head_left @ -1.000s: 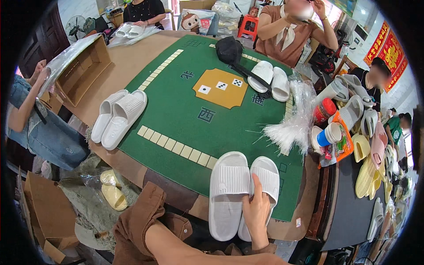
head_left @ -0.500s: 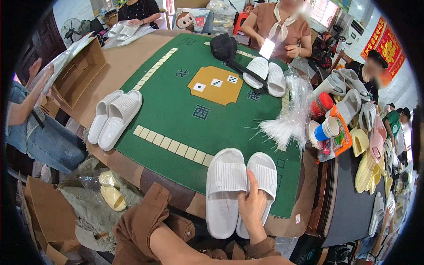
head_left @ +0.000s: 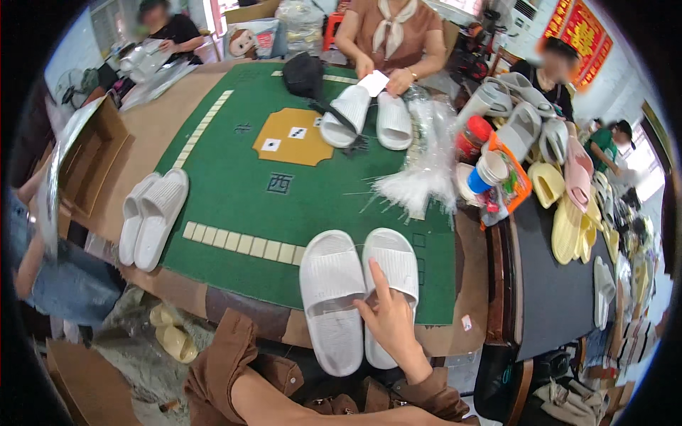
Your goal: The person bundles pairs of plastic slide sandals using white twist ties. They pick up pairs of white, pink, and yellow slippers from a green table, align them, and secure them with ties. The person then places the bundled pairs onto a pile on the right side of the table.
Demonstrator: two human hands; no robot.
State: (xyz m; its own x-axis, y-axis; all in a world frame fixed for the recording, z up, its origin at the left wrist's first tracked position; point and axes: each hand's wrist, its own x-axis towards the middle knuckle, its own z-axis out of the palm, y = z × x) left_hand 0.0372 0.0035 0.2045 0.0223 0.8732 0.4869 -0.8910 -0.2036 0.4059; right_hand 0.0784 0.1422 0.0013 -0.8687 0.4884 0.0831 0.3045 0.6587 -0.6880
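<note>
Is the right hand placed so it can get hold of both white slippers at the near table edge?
Probably yes. The right hand already rests on the right slipper, index finger laid on its strap. The left slipper lies alongside, touching it, with nothing on top or between. The left hand is not in view.

The pair of white moulded foam-like slide slippers (head_left: pixel 359 295) at the near edge of the green felt-like table mat (head_left: pixel 249 199) looks matt, with fine ribbed straps and smooth footbeds. The mat itself is a flat, dull cloth with a mustard square at its middle. Around the mat, the brown table top (head_left: pixel 160 128) looks smooth and faintly shiny. Right of the mat lies a heap of clear glossy plastic bags (head_left: pixel 426 163), crinkled and catching light. Left of the mat stands a brown matt cardboard box (head_left: pixel 89 160).
</note>
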